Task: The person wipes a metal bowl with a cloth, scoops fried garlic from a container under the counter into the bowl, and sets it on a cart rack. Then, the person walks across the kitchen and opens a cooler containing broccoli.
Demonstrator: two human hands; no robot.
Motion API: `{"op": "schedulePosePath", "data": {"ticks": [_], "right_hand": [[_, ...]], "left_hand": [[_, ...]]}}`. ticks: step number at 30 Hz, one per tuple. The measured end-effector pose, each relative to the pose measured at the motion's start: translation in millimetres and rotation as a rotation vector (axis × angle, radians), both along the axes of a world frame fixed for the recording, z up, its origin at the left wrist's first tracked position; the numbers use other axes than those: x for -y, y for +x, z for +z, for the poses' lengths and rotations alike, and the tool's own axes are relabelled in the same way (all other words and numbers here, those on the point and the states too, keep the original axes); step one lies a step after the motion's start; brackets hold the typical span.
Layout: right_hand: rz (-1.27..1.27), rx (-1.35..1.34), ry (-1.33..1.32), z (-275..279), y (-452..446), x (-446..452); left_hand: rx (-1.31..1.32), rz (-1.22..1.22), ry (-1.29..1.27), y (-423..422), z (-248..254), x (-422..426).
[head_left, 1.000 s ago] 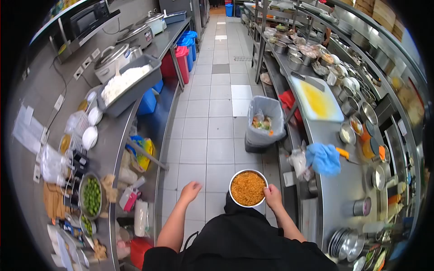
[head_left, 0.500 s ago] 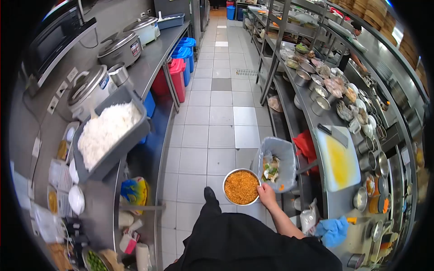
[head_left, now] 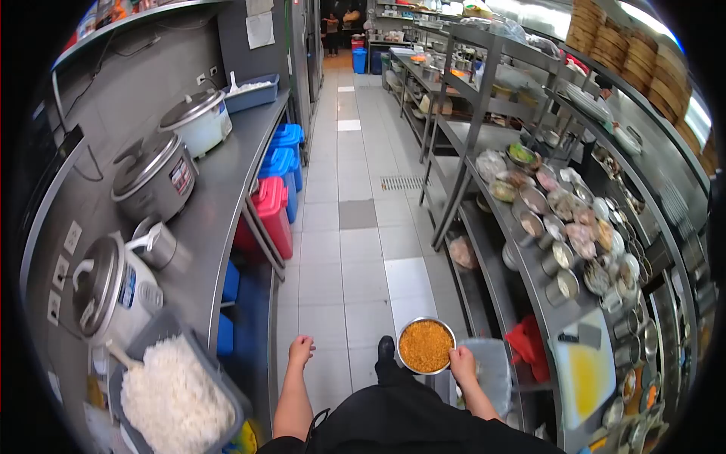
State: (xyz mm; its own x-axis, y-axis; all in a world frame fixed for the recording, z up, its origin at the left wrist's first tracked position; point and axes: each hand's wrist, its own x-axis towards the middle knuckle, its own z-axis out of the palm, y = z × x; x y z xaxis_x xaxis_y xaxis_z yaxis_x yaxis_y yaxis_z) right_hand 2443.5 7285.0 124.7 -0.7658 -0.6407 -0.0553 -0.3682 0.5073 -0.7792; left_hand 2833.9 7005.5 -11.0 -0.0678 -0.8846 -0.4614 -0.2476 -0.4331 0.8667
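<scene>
My right hand [head_left: 463,365] grips the rim of a round metal bowl [head_left: 427,346] full of orange-brown crumbs or fried bits. The bowl is level, held out over the floor in front of me. Below my right hand stands a lined waste bin [head_left: 490,372], partly hidden by the hand and forearm. My left hand [head_left: 301,350] hangs over the floor tiles with its fingers loosely curled; nothing shows in it. A grey tub of white rice [head_left: 178,397] stands to its left on the counter. My shoe [head_left: 386,350] shows just left of the bowl.
Rice cookers [head_left: 155,172] line the left steel counter [head_left: 215,204]. Red [head_left: 274,208] and blue bins [head_left: 281,163] stand under it. On the right, a steel table holds several metal pots [head_left: 561,257], bagged food and a cutting board [head_left: 582,374]. A tiled aisle [head_left: 363,246] runs ahead between them.
I have moved forward along the aisle, and the view is tilted further up. My left hand has come into view. The bowl remains in my right hand; the waste bin is now nearer to me.
</scene>
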Motion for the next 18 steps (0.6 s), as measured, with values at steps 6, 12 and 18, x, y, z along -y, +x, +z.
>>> {"op": "schedulePosePath", "data": {"ticks": [6,12,18], "right_hand": [[0.053,0.006,0.006,-9.1,-87.3,207.6],[0.156,0.019,0.006,17.2,-163.3,416.8],[0.113,0.047,-0.02,12.7,-209.5,597.7]], "left_hand": [[0.606,-0.493,0.253,3.9,-69.6,84.6],[0.782,-0.426,0.473,2.2,-54.2,87.5],[0.631,-0.523,0.542,-62.1,-73.5,267.0]]}}
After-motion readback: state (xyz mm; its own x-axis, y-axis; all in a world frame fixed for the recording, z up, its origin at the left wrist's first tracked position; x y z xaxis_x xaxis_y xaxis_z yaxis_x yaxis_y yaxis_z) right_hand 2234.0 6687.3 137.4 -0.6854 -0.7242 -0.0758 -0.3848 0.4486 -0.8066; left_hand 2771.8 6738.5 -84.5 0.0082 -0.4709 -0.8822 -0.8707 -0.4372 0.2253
